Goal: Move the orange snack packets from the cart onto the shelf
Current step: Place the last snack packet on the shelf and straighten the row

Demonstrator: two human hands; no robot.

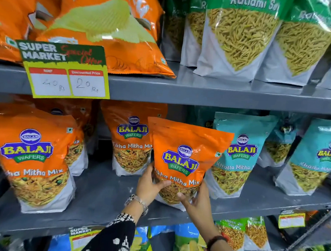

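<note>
An orange Balaji Tikha Mitha Mix packet [183, 158] stands upright over the middle grey shelf [103, 197], gripped low on both sides. My left hand [149, 184] clasps its lower left edge, and my right hand [196, 202] cups its lower right corner from below. Whether its base rests on the shelf I cannot tell. Another orange packet [132, 142] stands just behind it to the left. A further one [37, 158] stands at the front left, with one more [78, 138] behind that. The cart is out of view.
Teal Khatta Mitha packets [237, 158] stand right beside the held packet, more [316, 161] further right. On the upper shelf lie orange chips bags [109, 27] and green Ratlami Sev packets [239, 36]. A yellow price tag [67, 78] hangs from its edge. Lower shelf packets [235, 234] show below.
</note>
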